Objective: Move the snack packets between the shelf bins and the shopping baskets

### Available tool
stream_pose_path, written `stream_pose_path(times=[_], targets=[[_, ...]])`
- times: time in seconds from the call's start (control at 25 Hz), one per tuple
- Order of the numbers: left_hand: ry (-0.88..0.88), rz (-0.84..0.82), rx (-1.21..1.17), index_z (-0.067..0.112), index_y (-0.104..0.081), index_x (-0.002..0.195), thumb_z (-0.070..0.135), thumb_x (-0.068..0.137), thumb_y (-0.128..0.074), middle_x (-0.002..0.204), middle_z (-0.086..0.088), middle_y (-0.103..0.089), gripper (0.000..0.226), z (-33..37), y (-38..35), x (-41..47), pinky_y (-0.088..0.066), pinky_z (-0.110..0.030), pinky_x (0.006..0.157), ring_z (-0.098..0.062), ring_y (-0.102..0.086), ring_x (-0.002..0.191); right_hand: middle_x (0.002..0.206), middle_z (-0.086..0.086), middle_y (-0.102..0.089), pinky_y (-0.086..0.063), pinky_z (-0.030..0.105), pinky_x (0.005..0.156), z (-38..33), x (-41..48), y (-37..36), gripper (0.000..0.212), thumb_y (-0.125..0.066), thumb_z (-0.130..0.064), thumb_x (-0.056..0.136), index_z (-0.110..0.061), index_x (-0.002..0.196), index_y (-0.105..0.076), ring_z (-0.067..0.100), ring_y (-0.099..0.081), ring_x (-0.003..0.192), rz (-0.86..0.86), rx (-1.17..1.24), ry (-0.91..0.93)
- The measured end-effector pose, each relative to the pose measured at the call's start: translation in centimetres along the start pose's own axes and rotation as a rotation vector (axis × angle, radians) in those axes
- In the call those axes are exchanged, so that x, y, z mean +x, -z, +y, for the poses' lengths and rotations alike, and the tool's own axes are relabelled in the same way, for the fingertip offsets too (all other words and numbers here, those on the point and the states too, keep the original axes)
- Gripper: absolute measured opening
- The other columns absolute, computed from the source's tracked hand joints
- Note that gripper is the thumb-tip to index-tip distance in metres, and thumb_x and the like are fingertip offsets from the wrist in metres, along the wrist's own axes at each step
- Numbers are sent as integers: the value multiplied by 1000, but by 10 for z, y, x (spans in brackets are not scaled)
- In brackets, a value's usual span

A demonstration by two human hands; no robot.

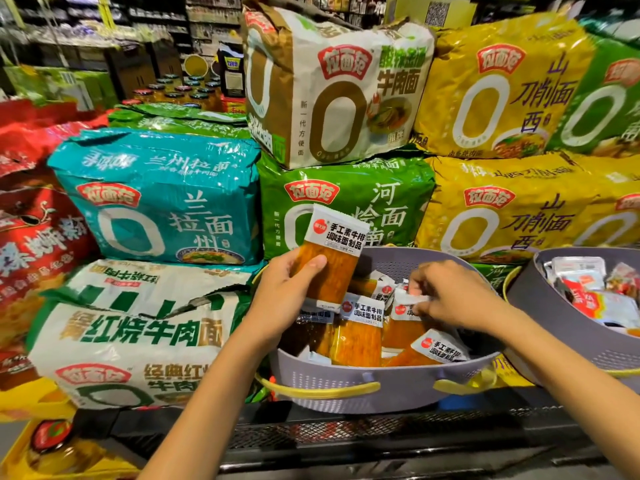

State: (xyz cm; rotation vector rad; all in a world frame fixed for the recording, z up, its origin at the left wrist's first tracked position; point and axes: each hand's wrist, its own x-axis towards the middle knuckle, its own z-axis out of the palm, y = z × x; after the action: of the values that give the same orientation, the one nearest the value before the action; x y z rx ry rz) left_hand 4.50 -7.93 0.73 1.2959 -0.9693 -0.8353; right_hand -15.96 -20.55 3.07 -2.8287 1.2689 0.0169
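Left hand (287, 292) is gripping an orange snack packet (334, 261) upright over the grey basket (381, 388). Right hand (453, 296) is pinching a second packet (407, 311) lying inside it. Noodle multipacks (159, 199) are crowding close behind and to the left. Another basket (554, 323) is sitting just to the right.
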Motion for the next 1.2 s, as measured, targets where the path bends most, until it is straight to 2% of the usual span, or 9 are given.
stream_pose_path(times=[0.12,0.32,0.52,0.68,0.8,0.88,1.0,1.08,1.2], targets=[[20,14,-22,29,-66,101,27,95,-51,105,7,-72,17,1,-1,2,-51,-35,91,-13,-65,102,69,-2,-62,-39,25,59,4,-3,33,26,-79,-10,73,-24,69,-58,10,-53,64,38,466,81],[74,-77,-32,29,-63,100,28,98,-43,99,19,-69,20,9,-4,0,-50,-15,79,1,-63,97,68,1,-68,-51,15,55,-28,5,65,21,-75,-4,61,-8,75,-61,8,-63,60,-14,1135,214],[67,-198,-46,23,-60,107,24,85,-59,94,12,-73,22,14,-5,-5,-55,-19,69,-4,-69,87,68,-4,-64,-48,25,58,-51,32,40,25,-84,-7,60,-20,67,-64,3,-55,53,206,1028,78],[37,-115,-17,21,-58,111,27,70,-71,108,0,-70,43,4,-1,-4,-56,-32,82,-15,-68,98,59,-3,-58,-36,11,47,-22,29,38,17,-80,-11,70,-17,76,-65,-2,-43,42,405,1037,-46],[19,-44,-64,21,-59,110,31,68,-70,107,0,-71,44,1,1,-2,-55,-35,85,-16,-68,99,79,9,-69,-46,17,58,3,12,29,23,-77,-10,74,-12,94,-65,9,-58,63,-118,765,55],[10,-33,-70,21,-59,110,29,71,-68,107,0,-71,41,1,0,-1,-54,-34,86,-15,-68,99,100,2,-69,-48,23,73,4,0,8,37,-81,-22,71,-17,105,-65,10,-61,83,-460,274,126],[2,-33,-70,21,-59,111,23,82,-62,108,1,-70,29,0,-1,-1,-54,-32,87,-14,-67,99,113,0,-60,-42,29,80,-9,-3,-11,34,-69,-31,79,-23,112,-62,20,-55,107,-373,-279,227],[-3,-24,-66,22,-58,113,21,87,-58,109,3,-70,25,0,-1,-2,-54,-28,85,-12,-67,99,108,-1,-61,-41,28,79,-3,2,0,28,-68,-32,82,-26,110,-63,19,-54,105,-294,-158,261],[-20,-2,-61,23,-57,115,29,83,-58,109,5,-70,32,0,-1,-2,-54,-26,84,-10,-67,99,84,-1,-68,-47,26,71,16,12,39,8,-72,-17,82,-18,89,-67,11,-59,79,-225,385,315]])
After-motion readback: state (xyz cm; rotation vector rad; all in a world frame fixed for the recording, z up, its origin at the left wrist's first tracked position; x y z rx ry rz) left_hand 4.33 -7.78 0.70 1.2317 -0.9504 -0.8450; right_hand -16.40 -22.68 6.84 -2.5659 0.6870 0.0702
